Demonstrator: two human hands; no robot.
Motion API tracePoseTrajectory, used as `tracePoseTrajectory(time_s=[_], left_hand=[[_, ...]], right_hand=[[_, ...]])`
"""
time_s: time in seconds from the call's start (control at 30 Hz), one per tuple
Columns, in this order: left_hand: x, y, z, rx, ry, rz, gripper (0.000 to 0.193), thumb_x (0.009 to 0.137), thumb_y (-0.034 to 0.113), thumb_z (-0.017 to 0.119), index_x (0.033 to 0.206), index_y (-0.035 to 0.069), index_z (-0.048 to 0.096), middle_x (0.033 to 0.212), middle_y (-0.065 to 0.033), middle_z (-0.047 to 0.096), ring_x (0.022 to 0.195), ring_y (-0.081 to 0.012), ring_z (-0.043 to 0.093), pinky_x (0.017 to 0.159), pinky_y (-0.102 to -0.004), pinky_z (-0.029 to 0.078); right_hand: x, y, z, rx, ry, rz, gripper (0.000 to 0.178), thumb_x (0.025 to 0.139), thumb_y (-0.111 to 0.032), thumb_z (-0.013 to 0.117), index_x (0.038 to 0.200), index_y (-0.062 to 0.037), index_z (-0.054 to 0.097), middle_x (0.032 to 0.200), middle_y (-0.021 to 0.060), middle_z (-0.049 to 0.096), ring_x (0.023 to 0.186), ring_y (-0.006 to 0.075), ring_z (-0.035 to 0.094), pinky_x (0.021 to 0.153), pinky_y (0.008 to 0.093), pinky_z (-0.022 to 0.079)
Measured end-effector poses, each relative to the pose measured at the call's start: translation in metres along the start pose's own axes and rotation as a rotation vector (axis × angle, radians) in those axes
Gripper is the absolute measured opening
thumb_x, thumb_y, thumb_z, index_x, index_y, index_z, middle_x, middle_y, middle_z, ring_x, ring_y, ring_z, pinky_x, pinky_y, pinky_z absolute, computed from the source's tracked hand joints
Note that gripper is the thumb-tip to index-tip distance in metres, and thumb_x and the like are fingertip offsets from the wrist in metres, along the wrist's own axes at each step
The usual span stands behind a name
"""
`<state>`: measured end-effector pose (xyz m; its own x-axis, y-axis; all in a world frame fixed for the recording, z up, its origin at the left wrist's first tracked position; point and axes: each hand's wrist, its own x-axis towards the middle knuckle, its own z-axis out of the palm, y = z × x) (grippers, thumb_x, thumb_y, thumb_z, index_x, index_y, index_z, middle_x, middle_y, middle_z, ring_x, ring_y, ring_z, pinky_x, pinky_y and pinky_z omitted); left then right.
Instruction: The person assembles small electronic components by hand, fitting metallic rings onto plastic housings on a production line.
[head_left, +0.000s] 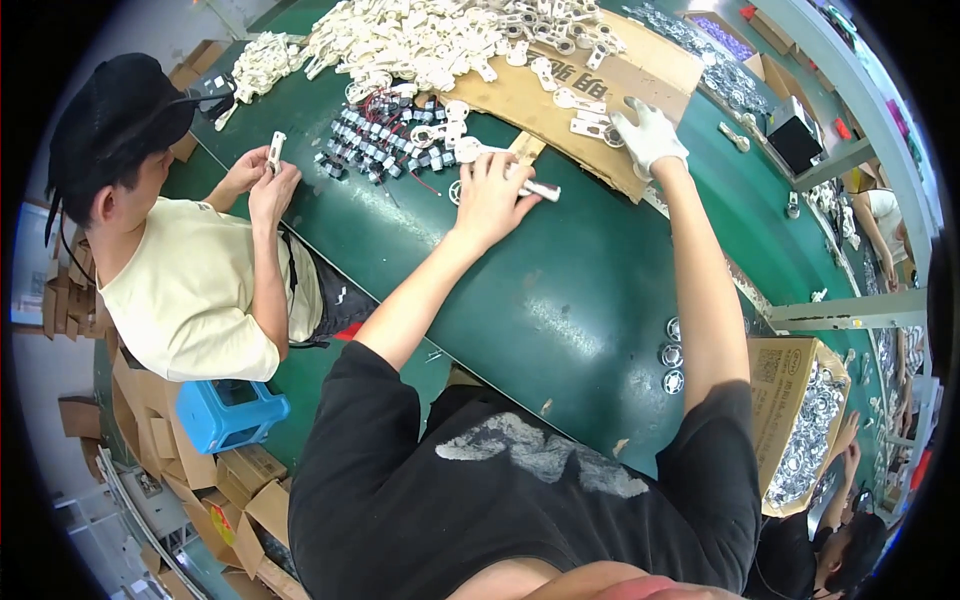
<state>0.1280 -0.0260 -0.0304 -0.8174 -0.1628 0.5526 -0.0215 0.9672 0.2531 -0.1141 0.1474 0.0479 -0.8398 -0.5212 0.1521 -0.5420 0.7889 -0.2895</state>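
My bare left hand [490, 200] is closed over a white plastic housing with a handle [543, 190] on the green table. The handle sticks out to the right of my fingers, which hide much of the piece. My right hand [650, 138], in a white glove, is stretched over the cardboard sheet [660, 75] with its fingers apart. Beside its fingertips lie a few white housings [590, 122]; whether they touch is unclear. Left of my left hand is a cluster of small motors with red wires [375, 140].
A large heap of white housings [400, 45] covers the table's far side. At left a co-worker [190, 240] holds a white piece [275, 150]. Metal rings [672, 355] lie near my right forearm, beside a carton [780, 400] of metal parts. A blue stool [232, 415] stands lower left.
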Motion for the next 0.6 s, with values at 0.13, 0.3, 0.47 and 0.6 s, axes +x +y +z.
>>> tracePoseTrajectory(time_s=[0.13,0.3,0.47,0.6], left_hand=[[-0.018,0.009,-0.012,-0.056,-0.049,0.065,0.039,0.079,0.034,0.083,0.111,0.016,0.069,0.121,-0.0081,0.058,0.121,-0.0307,0.050,0.103,-0.0526,0.038],[-0.045,0.031,-0.026,-0.088,-0.158,0.065,0.045,0.078,0.025,0.082,0.120,0.016,0.066,0.130,-0.0091,0.057,0.129,-0.0337,0.049,0.115,-0.0576,0.034],[-0.059,0.042,-0.033,-0.204,-0.155,0.099,0.048,0.079,0.027,0.082,0.124,0.018,0.066,0.135,-0.0095,0.056,0.133,-0.0337,0.047,0.117,-0.0584,0.032],[-0.064,0.037,-0.043,-0.288,-0.071,0.098,0.046,0.081,0.024,0.079,0.124,0.017,0.066,0.137,-0.0097,0.056,0.134,-0.0328,0.048,0.118,-0.0574,0.030]], right_hand=[[0.019,-0.007,0.023,0.040,-0.171,-0.071,0.072,0.095,-0.066,0.049,0.151,-0.0213,0.053,0.155,0.0160,0.050,0.140,0.0345,0.050,0.117,0.0430,0.040],[0.002,-0.022,0.036,-0.098,-0.161,-0.171,0.062,0.097,-0.058,0.054,0.145,-0.0188,0.059,0.140,0.0186,0.060,0.129,0.0369,0.057,0.111,0.0446,0.045],[-0.049,-0.043,0.034,-0.052,-0.168,-0.240,0.052,0.096,-0.044,0.062,0.141,-0.0160,0.062,0.135,0.0163,0.062,0.124,0.0359,0.060,0.109,0.0438,0.047],[-0.102,-0.054,0.032,-0.055,-0.064,-0.308,0.043,0.094,-0.032,0.066,0.132,-0.0121,0.066,0.133,0.0153,0.062,0.122,0.0349,0.060,0.106,0.0435,0.048]])
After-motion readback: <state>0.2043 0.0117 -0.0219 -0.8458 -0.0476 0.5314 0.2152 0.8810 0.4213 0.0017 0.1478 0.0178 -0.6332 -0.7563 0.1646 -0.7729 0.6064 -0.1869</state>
